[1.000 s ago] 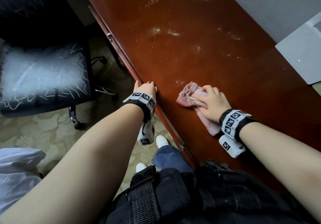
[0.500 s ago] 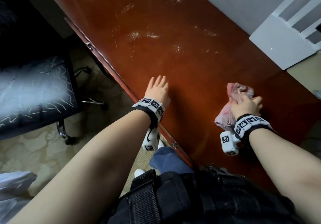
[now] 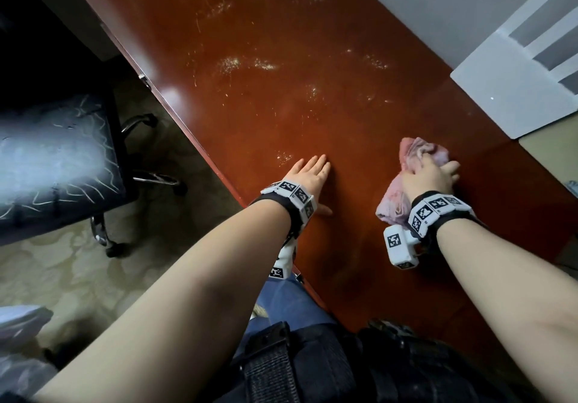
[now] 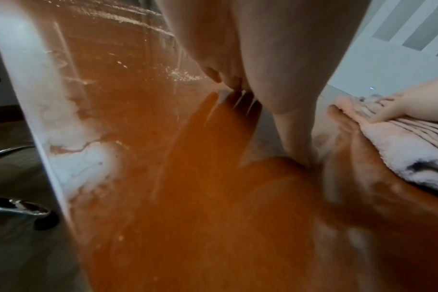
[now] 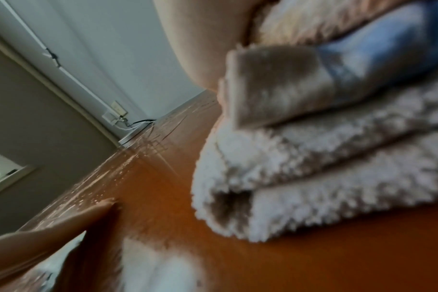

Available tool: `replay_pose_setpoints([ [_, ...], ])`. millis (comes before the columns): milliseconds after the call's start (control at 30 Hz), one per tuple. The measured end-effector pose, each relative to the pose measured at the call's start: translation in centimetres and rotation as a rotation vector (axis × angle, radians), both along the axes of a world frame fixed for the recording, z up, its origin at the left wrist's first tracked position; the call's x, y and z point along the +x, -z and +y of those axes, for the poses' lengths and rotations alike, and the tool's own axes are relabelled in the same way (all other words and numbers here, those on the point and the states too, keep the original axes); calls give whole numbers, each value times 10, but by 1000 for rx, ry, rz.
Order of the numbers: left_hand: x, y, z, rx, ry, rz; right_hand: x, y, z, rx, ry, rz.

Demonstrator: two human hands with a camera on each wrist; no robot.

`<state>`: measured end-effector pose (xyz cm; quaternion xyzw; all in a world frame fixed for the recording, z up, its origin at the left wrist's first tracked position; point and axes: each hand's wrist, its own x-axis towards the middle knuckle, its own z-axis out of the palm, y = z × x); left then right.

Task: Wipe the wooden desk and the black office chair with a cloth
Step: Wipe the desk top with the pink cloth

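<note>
Surface: glossy reddish-brown wooden desk surface (image 3: pixel 281 105), pale dusty smears toward 12 o'clock.
Left hand: left hand (image 3: pixel 308 176) lies flat on the surface near its front edge, fingers straight and together, holding nothing.
Right hand: right hand (image 3: pixel 430 176), at 3 o'clock of the left, fingers curled over the cloth, pressing it down.
Cloth: crumpled pink fluffy cloth (image 3: pixel 416 155) on the surface under the right hand.
Chair: black office chair (image 3: pixel 56 158) on the floor at 9 o'clock, seat streaked pale.
</note>
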<state>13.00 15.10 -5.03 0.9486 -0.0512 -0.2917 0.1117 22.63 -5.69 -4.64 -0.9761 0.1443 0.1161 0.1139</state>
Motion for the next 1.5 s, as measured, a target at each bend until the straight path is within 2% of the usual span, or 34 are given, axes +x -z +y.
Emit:
replay_pose_setpoints([
  [100, 3, 3, 3, 14, 12, 1, 10, -2, 29, 4, -155, 4],
  [233, 2, 4, 4, 18, 13, -8, -2, -2, 66, 38, -455, -14],
  [300, 1, 5, 6, 8, 8, -17, -7, -1, 70, 54, -568, -13],
  [433, 1, 4, 6, 16, 17, -19, -2, -4, 50, 42, -670, 36],
  [533, 3, 3, 5, 17, 12, -14, 1, -4, 22, -3, -618, 24],
  [733, 6, 6, 4, 17, 9, -47, 32, -4, -36, -9, -212, -49],
  [933, 26, 4, -7, -17, -15, -140, 63, 0, -28, 2, -75, -70],
  [1067, 48, 1, -12, -8, -17, -85, 69, -1, -14, -20, -138, -59],
  [1267, 68, -5, -17, 16, -21, -25, 44, -4, 27, -5, -639, -30],
  [1333, 74, -6, -22, 19, -19, -29, 40, -4, 28, 14, -740, -8],
  [1433, 83, -5, -26, 25, -13, -31, 51, -5, 9, -4, -748, 20],
  [1500, 87, -4, -26, 24, -2, -21, 63, -4, -12, -6, -611, -8],
])
